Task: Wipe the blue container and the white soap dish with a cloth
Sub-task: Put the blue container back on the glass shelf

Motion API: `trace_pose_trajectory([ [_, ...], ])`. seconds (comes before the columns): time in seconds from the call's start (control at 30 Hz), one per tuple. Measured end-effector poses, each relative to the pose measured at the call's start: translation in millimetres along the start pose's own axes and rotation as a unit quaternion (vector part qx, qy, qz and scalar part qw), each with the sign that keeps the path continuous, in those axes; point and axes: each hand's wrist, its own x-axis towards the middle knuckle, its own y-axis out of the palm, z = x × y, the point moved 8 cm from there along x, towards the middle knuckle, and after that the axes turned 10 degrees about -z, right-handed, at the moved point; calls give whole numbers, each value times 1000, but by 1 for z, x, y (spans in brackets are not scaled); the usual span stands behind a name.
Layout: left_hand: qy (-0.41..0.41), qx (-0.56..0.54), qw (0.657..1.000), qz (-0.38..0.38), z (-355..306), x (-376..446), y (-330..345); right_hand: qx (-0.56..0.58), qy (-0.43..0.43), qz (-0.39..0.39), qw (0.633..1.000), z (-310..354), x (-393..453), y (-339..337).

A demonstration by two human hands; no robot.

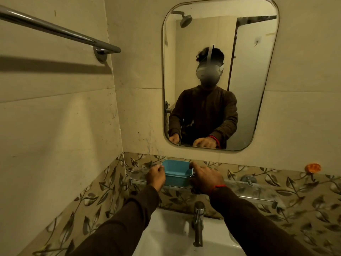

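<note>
Blue container [176, 173] sits on glass shelf [254, 194] between both hands, above tap [198, 222].

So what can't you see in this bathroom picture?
Head view only:
- White soap dish and cloth: not in view.
- Blue container: both ends covered by the left hand and right hand.
- Sink: cut off by the bottom edge and the sleeves.
- Face in mirror: blurred.

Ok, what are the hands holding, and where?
Both grip the blue plastic container on the glass shelf: left hand at its left end, right hand at its right.
</note>
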Motion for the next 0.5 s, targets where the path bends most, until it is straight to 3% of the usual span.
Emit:
trace_pose_trajectory([
  [0.23, 23, -37, 995, -89, -7, -17, -9, 41, 11, -120, 992, -32, -23, -43],
  [0.37, 224, -69, 952, -199, -31, -67, -14, 226, 82, -120, 963, -59, -44, -61],
  [0.43, 292, -115, 937, -150, -33, -93, 1, 359, 111, -118, 919, -70, -61, -67],
  [0.5, 281, -180, 942, -35, -31, -115, 27, 459, 119, -101, 874, -78, -79, -70],
])
